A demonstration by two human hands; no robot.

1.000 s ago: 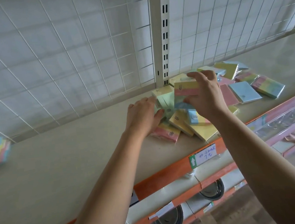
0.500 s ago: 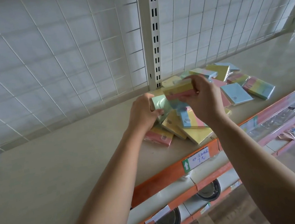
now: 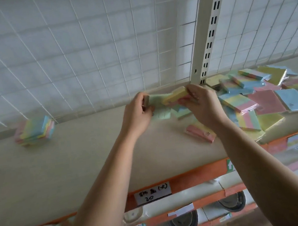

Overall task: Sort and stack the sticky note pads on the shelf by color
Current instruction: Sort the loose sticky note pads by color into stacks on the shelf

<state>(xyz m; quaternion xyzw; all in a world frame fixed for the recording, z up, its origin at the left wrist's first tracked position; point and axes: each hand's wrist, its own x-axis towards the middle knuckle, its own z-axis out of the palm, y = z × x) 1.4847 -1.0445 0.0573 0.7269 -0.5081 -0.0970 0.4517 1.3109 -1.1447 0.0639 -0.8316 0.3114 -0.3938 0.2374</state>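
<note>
My left hand [image 3: 138, 112] grips a pale green sticky note pad [image 3: 157, 103] above the beige shelf [image 3: 75, 158]. Right beside it, my right hand [image 3: 202, 103] holds a multicolour pad [image 3: 175, 95] with a yellow top and pink edge, raised off the shelf. The two held pads touch or overlap between my hands. A loose heap of pads [image 3: 265, 97] in pink, blue, yellow and striped colours lies at the right. One pink-edged pad [image 3: 200, 133] lies apart under my right wrist. A neat stack of multicolour pads [image 3: 35, 130] stands at the far left.
A white wire grid [image 3: 82, 55] backs the shelf, with a slotted cream upright post [image 3: 207, 31] behind my right hand. The orange shelf front [image 3: 194, 176] carries a handwritten price label [image 3: 152, 193]. Lower shelves hold tape rolls [image 3: 183, 222].
Both hands have lifted their pads out of the heap and carried them left over bare shelf. The view has swung left, bringing the multicolour stack further into sight.
</note>
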